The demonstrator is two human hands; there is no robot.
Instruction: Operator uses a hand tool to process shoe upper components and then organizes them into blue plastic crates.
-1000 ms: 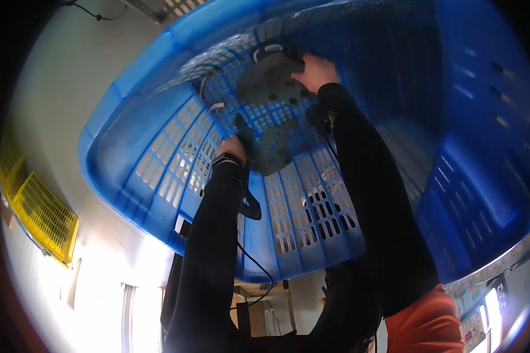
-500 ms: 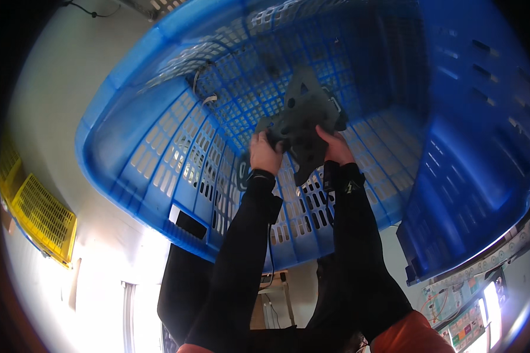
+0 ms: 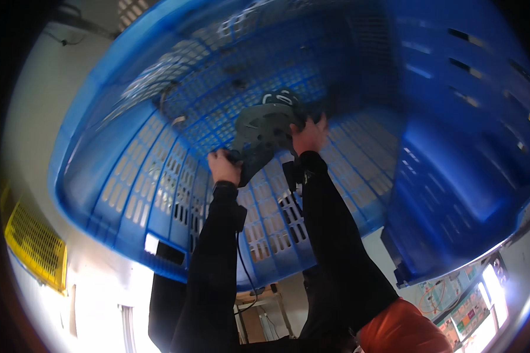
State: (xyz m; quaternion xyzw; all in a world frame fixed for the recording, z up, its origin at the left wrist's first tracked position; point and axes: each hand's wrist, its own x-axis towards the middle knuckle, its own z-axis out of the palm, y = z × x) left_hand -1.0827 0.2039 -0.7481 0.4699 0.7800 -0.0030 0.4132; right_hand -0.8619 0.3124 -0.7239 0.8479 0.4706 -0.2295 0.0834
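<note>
Inside a large blue plastic basket [image 3: 371, 203] I hold a dark grey, curved piece with round holes [image 3: 265, 130]. My left hand [image 3: 224, 167] is closed on its lower left end, next to a small black part. At its right edge, my right hand [image 3: 310, 136] grips it with the thumb on the near face and the fingers partly spread. A black part with pale curved markings [image 3: 280, 99] shows at the top of the piece. Motion blurs the piece, and its exact kind cannot be made out.
A second blue basket wall [image 3: 453, 194] rises close on the right. A yellow slatted crate [image 3: 36, 247] stands at the far left. A thin dark cable [image 3: 244, 270] hangs by my left sleeve. Coloured panels [image 3: 465, 312] show at the lower right.
The grey piece has been turned, so its pointed end no longer faces up and the black part with pale markings now shows. My hands have shifted left and moved farther apart.
</note>
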